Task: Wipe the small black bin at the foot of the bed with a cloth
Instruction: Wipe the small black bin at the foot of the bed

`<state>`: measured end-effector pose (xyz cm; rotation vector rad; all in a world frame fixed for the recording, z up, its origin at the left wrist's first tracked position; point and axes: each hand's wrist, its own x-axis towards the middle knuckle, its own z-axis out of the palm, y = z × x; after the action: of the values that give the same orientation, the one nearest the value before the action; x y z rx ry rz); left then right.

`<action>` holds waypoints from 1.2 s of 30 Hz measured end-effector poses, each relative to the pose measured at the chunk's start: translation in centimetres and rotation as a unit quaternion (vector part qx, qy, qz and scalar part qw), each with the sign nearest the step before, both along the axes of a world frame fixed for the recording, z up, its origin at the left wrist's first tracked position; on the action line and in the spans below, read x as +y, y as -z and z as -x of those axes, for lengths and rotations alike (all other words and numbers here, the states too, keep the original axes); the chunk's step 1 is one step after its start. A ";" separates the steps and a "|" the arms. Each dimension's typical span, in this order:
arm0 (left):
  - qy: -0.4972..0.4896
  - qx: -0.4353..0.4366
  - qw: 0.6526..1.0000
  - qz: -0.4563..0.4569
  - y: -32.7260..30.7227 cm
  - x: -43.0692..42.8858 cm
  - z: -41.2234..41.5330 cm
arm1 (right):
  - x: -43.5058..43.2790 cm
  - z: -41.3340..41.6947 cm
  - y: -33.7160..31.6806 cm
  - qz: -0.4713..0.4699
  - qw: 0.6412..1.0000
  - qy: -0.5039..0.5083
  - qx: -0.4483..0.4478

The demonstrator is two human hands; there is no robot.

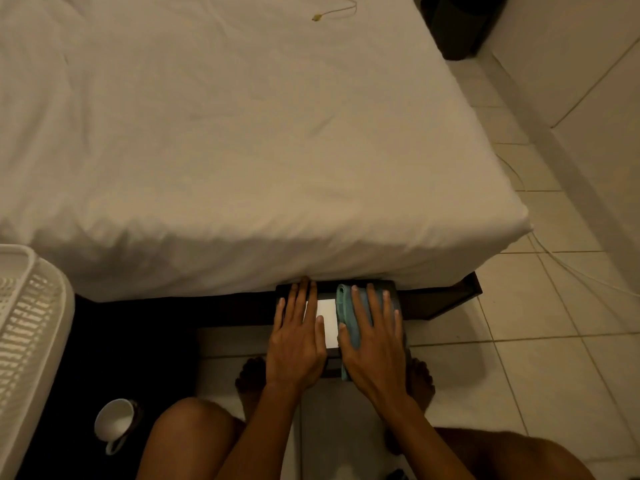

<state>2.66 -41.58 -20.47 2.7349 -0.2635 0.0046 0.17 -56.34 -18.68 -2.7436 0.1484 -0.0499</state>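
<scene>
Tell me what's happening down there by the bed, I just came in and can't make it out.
A person is crouched at the foot of the bed, wiping a small black bin. The right hand presses a teal cloth flat onto the bin's top, while the left hand lies flat beside it, steadying the bin. A white cup sits on the floor nearby.

no readable text, white panel (pixel 327 318) on black bin (pixel 412 299) blank
</scene>
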 end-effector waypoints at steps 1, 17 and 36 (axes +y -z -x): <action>-0.002 0.000 1.000 0.001 -0.1 0.0 0.0 | -0.1 0.4 0.0 -0.001 1.000 -0.011 0.002; -0.003 0.006 1.000 0.004 -0.3 0.0 0.0 | -0.4 -0.9 -0.4 0.000 1.000 0.009 -0.009; 0.001 0.006 1.000 0.008 -0.4 0.0 -0.1 | -0.9 -1.7 -0.3 -0.038 0.998 -0.042 -0.012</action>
<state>2.76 -41.63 -20.11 2.7172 -0.2628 -0.0098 1.90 -57.29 -18.39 -2.6686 0.0274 -0.0519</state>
